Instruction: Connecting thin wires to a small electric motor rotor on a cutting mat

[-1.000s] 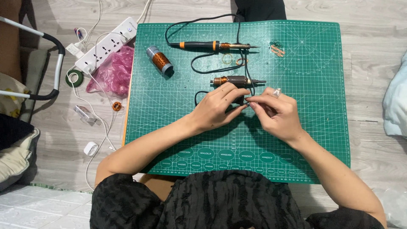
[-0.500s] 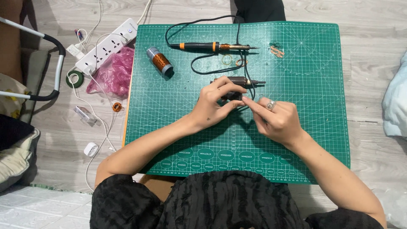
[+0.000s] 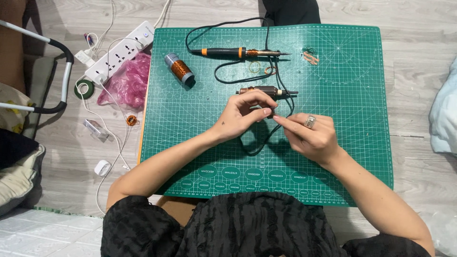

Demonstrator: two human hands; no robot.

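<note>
My left hand [image 3: 243, 115] and my right hand [image 3: 312, 135] meet fingertip to fingertip over the middle of the green cutting mat [image 3: 200, 138]. Between them they pinch a small dark part [image 3: 270, 113]; most of it is hidden by the fingers. My right hand wears a ring. Just beyond my left fingers lies a small motor rotor [image 3: 266, 91] with copper winding and a thin shaft. A black cable loops under both hands.
A soldering iron [image 3: 238, 52] lies at the mat's far edge, a spool of copper wire [image 3: 179, 69] to its left, copper wire scraps [image 3: 310, 57] to its right. Off the mat on the left: a white power strip [image 3: 121, 49], a pink bag [image 3: 127, 81], a tape roll [image 3: 84, 89].
My left hand has drawn back from the rotor, which now shows whole beyond the fingers. Both hands have shifted slightly and stay pinched together.
</note>
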